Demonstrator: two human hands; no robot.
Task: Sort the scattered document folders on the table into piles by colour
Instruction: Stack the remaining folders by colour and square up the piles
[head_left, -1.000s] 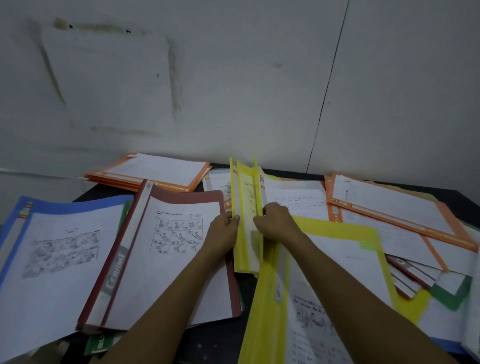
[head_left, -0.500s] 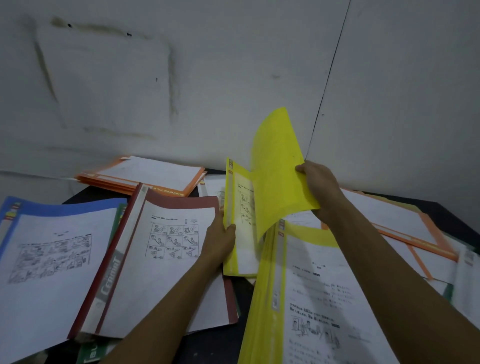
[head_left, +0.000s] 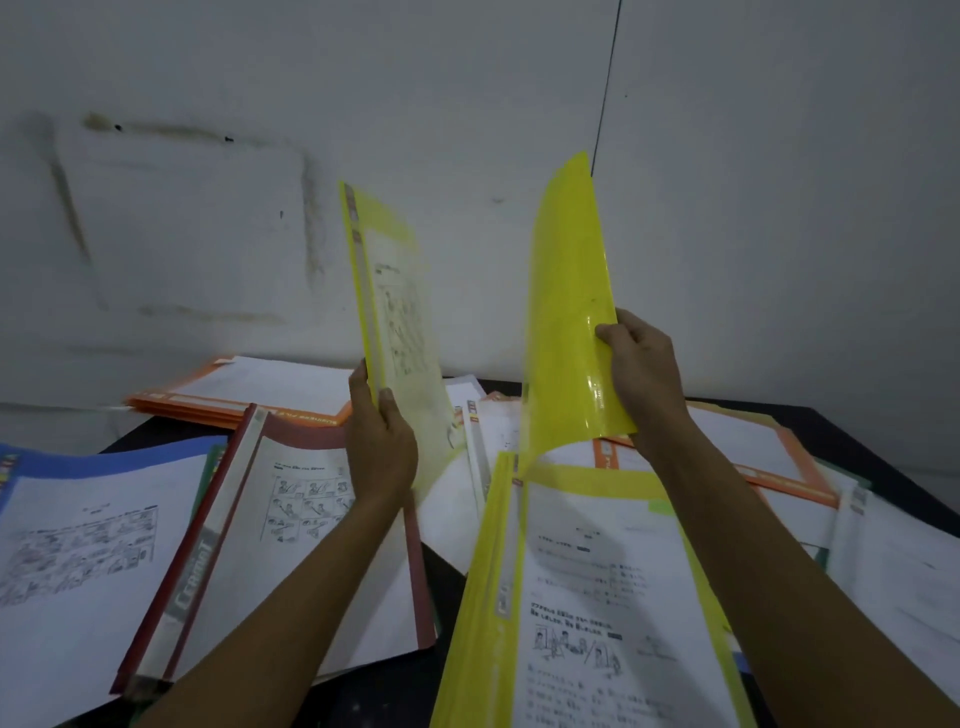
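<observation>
Over the dark table (head_left: 883, 452) by a stained white wall (head_left: 208, 156), I see the left hand (head_left: 382, 447) gripping an upright yellow folder (head_left: 395, 291) while the right hand (head_left: 644, 374) pinches a curved yellow cover (head_left: 566, 312) above the yellow pile (head_left: 488, 597).

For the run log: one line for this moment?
left hand: grips yellow folder near upright | right hand: holds yellow cover raised | yellow pile below

Bright yellow folders (head_left: 569, 312), orange pile (head_left: 234, 402), maroon folder (head_left: 332, 441), blue folder (head_left: 104, 460), black table (head_left: 852, 436), white sheets.
</observation>
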